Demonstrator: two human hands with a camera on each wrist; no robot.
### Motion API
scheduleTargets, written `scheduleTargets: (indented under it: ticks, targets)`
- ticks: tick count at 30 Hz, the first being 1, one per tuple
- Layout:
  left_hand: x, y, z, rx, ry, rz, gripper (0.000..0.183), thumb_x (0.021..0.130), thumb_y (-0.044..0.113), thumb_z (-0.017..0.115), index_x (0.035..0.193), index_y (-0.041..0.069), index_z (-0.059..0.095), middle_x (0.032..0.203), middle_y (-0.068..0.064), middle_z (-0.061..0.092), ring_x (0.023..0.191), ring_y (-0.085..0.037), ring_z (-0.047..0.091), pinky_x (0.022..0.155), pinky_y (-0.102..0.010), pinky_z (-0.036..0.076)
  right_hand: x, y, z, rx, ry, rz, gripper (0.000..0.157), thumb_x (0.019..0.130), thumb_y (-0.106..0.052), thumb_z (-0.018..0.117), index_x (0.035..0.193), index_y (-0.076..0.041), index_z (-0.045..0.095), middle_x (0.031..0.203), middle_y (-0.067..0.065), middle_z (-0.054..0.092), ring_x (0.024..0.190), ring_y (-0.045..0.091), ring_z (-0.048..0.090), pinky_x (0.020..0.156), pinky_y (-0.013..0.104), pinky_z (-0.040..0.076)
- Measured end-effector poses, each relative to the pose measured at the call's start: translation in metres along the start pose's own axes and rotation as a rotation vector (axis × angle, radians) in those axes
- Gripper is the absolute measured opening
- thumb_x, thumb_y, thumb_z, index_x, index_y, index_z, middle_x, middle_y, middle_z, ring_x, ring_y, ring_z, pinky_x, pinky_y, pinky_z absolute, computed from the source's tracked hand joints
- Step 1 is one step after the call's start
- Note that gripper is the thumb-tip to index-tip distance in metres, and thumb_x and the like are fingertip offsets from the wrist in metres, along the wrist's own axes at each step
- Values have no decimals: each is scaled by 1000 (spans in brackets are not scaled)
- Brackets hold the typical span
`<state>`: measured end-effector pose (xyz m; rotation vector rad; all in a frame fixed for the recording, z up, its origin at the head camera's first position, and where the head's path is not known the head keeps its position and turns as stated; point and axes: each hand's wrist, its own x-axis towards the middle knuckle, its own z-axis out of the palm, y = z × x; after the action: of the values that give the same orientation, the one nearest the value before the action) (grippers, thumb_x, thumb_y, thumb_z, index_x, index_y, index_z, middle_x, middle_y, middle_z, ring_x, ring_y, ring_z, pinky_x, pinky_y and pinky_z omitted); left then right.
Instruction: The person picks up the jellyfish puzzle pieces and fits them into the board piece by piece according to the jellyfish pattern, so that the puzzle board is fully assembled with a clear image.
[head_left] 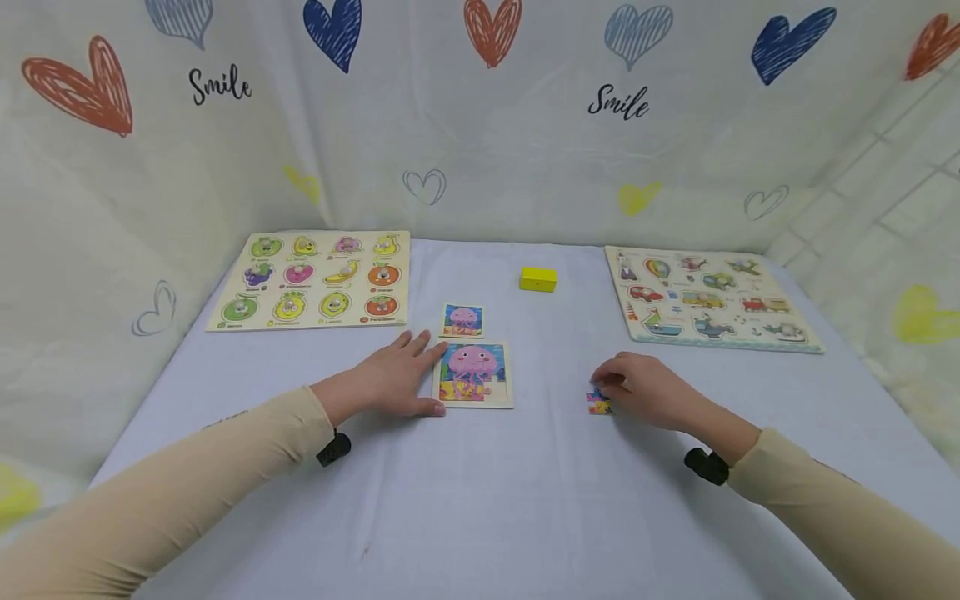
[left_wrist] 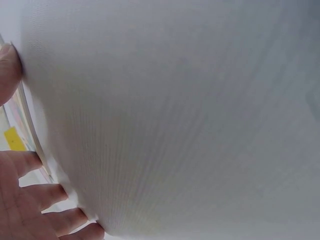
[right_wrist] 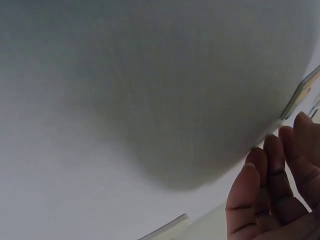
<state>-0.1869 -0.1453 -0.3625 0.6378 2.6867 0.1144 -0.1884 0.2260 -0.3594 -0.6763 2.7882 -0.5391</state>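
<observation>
A jellyfish jigsaw puzzle [head_left: 472,367] lies in its pale frame on the white table, with bare backing at its lower right. My left hand [head_left: 393,375] rests spread at its left side, thumb and index finger at the frame's edge; the left wrist view shows those fingers [left_wrist: 47,195] straight along the table. A smaller jellyfish picture card [head_left: 462,320] lies just beyond the frame. To the right, my right hand [head_left: 648,390] pinches a small bluish puzzle piece between thumb and fingers, mostly hidden by them. Another colourful puzzle piece [head_left: 598,408] lies beneath its fingertips.
A fruit puzzle board [head_left: 315,283] lies at the back left and a vehicle puzzle board [head_left: 712,300] at the back right. Between them stands a yellow block [head_left: 538,279]. Behind the table hangs a white cloth [head_left: 510,142] printed with hearts.
</observation>
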Motion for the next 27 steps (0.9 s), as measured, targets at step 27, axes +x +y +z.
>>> scheduleTargets:
  ticks: [27]
  targets:
    - [1, 2, -1, -15, -10, 0, 96, 93, 55, 68, 163, 8, 23, 169, -23, 17, 157, -47, 14, 126, -55, 20, 46, -50, 21, 340, -61, 80, 12, 93, -13, 75, 102, -6, 70, 91, 5, 67, 86, 18, 57, 77, 28, 50]
